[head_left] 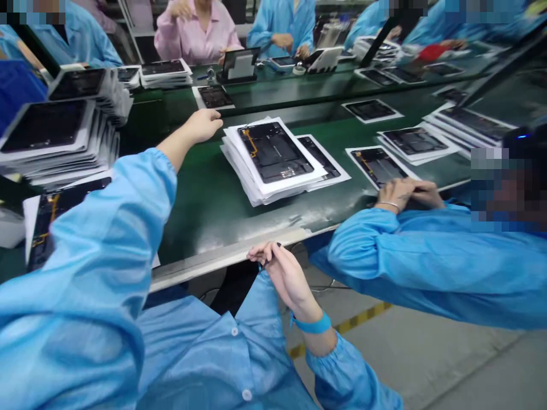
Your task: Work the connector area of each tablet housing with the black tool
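My left hand reaches over the green work surface, fingers curled together, with nothing visible in them. Just beyond it lies a dark panel on white paper. Below the table edge, my right hand pinches a thin black object that is mostly hidden by the fingers. Between the hands and a little to the right sits a stack of dark panels and white sheets; its top panel has an orange strip at the upper left. Another panel lies partly under the stack's right side.
Tall panel stacks stand at the left, with a panel bearing an orange strip partly behind my left sleeve. To the right, another person's hands touch a panel. People sit across the green table, behind a black stand.
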Available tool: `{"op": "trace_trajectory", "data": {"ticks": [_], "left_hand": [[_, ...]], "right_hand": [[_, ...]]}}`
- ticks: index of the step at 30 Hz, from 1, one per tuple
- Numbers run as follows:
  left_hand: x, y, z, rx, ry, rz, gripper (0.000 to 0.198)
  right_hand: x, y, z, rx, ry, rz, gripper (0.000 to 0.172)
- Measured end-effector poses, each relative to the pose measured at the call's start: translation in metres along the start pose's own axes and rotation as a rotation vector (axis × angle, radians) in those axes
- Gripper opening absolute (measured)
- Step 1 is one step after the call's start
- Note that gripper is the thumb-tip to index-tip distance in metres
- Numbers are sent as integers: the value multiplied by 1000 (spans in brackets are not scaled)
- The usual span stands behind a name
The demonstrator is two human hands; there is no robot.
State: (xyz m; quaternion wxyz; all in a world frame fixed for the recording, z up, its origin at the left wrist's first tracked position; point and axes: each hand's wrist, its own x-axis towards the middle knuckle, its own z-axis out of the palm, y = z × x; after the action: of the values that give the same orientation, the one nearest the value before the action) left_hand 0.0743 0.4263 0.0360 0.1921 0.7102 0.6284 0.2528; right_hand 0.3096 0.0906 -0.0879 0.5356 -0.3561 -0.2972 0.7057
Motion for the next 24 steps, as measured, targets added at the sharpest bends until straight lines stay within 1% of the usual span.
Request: {"op": "trace_trajectory", "data": {"ticks": [1, 3, 5, 7, 10, 13, 16, 19, 22, 24], "left_hand": [[14, 6, 12, 2, 0, -3, 22], [34, 15, 30, 12, -10, -28, 19], [45, 18, 41, 33, -16, -65, 20], [52, 17, 46, 54, -19, -90, 21], [57, 11, 47, 72, -17, -96, 18], [55, 8, 45, 61, -14, -82, 13], [49, 12, 43, 33, -5, -63, 13], [41, 19, 40, 5, 15, -16, 16], [32, 24, 31, -20, 9, 36, 18], [21, 23, 23, -46, -33, 30, 16]], "right_hand": [[-6, -2, -6, -2, 22, -8, 52], [-16, -5, -16, -3, 68, -16, 51], [-23, -7, -26, -3, 106, -19, 52], [-26, -8, -33, -3, 126, -23, 53], [-24, -8, -36, -6, 128, -27, 54], [-15, -8, -30, -2, 103, -42, 55], [-6, -12, -19, -15, 49, -56, 55], [2, -19, -11, -34, 12, -65, 56], [11, -27, -12, -24, 45, -101, 54], [17, -32, -17, -25, 79, -134, 53]]}}
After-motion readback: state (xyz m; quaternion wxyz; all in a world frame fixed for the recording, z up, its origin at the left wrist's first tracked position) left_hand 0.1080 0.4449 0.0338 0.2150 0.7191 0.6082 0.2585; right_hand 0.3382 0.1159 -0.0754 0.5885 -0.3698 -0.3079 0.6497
